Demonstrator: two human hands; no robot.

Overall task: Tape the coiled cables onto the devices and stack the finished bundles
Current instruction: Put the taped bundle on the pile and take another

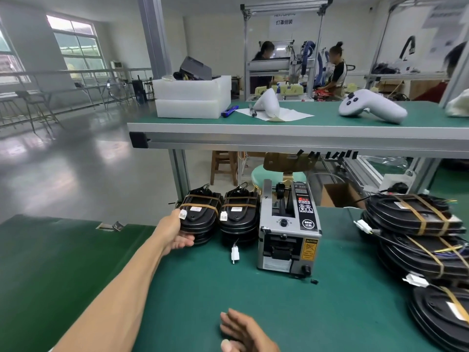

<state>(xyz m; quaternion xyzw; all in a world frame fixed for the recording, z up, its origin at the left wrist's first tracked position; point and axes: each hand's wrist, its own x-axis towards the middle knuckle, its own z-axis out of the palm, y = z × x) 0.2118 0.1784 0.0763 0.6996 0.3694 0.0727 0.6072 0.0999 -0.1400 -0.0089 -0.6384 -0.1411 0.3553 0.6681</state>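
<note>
Right hand [243,331] idle; left hand [177,235] grip holds stacked bundle [199,214] side

A factory assembly floor — green-matted table [228,288] with an aluminium-framed upper shelf [291,128], an automatic tape dispenser [288,232], and stacks of taped black devices [200,217]. Far behind, two workers [336,69] sit at framed stations — polished floor [63,161], large windows [76,44] at left.
</note>
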